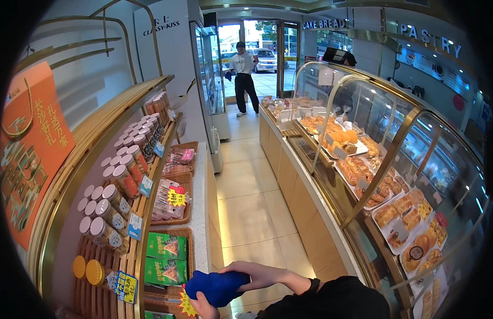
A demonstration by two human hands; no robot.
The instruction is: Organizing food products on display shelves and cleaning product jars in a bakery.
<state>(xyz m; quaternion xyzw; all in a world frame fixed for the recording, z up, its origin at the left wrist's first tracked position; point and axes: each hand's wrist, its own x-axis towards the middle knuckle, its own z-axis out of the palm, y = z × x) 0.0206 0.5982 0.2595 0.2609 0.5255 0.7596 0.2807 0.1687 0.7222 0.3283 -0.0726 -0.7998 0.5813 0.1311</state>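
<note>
A bunched blue cloth (215, 288) is held between both hands at the bottom middle. My right hand (262, 276) grips its right end, with the arm in a black sleeve reaching in from the lower right. At the cloth's lower left, my left hand (204, 306) has its thumb pressed on it; the rest of that hand is cut off by the frame's edge. Just left of the cloth, green snack packets (166, 271) lie in a wicker basket (190, 255). A yellow starburst price tag (186, 305) is right beside my left hand.
A slatted wooden shelf (99, 255) on the left carries several lidded jars (111, 223). To the right, a curved glass display case (362, 159) holds trays of bread (354, 169). The tiled aisle (250, 207) runs to a person (243, 75) standing by the glass doors.
</note>
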